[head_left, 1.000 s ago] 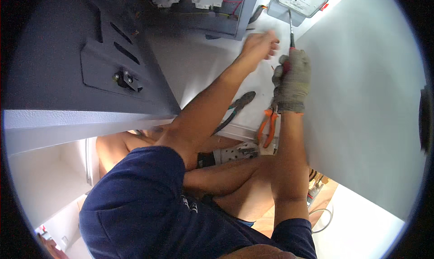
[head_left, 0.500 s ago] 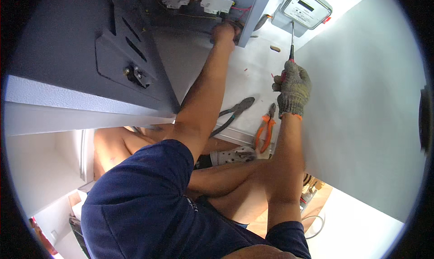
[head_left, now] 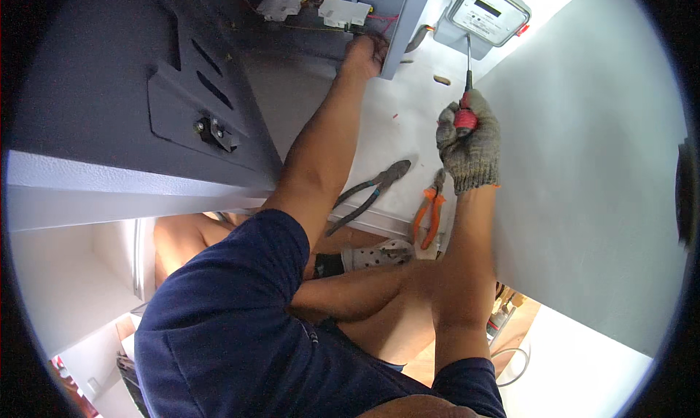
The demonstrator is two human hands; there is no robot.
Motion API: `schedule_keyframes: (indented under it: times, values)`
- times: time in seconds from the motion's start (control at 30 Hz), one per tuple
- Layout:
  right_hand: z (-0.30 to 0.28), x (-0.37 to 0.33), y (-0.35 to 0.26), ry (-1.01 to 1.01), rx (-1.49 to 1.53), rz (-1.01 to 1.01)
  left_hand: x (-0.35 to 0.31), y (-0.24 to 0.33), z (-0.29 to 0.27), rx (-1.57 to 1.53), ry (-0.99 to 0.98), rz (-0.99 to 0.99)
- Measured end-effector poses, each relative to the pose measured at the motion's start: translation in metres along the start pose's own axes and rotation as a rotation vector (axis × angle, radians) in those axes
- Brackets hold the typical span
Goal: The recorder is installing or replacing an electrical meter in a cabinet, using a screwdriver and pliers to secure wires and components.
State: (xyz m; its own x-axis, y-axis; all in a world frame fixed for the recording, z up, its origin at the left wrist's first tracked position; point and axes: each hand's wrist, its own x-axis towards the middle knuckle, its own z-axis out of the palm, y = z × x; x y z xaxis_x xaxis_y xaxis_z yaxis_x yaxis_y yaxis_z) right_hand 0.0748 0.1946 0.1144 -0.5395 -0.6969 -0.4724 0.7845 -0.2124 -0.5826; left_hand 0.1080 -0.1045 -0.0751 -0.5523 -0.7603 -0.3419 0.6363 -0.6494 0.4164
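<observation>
Illegible print (head_left: pixel 484 24) on the meter (head_left: pixel 490 12)

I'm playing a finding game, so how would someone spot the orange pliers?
Find the electricity meter at the upper right. Below it is the gloved right hand; the orange pliers lie below that, slightly left. Their orange colour sets them apart from the dark-handled pliers farther left.

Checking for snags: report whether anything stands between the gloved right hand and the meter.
Only the screwdriver held in the right hand, its shaft extending to the lower part of the meter; nothing else visible intervenes.
</observation>
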Motion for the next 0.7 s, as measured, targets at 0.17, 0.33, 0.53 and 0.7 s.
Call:
schedule_keyframes:
  times: [0.17, 0.33, 0.53, 0.7]
  values:
    - [-0.030, 0.013, 0.008, 0.206, -0.238, -0.149, -0.023, -0.022, 0.033, 0.038, -0.149, -0.148]
    - [-0.032, 0.025, 0.012, 0.091, -0.046, -0.058, -0.030, -0.012, 0.041, 0.039, -0.043, -0.049]
    - [-0.022, 0.013, 0.000, -0.137, 0.244, 0.118, -0.010, 0.008, 0.028, 0.198, -0.042, -0.220]
    - [-0.018, 0.012, 0.005, 0.158, -0.080, -0.109, -0.013, -0.012, 0.037, 0.181, -0.017, -0.114]
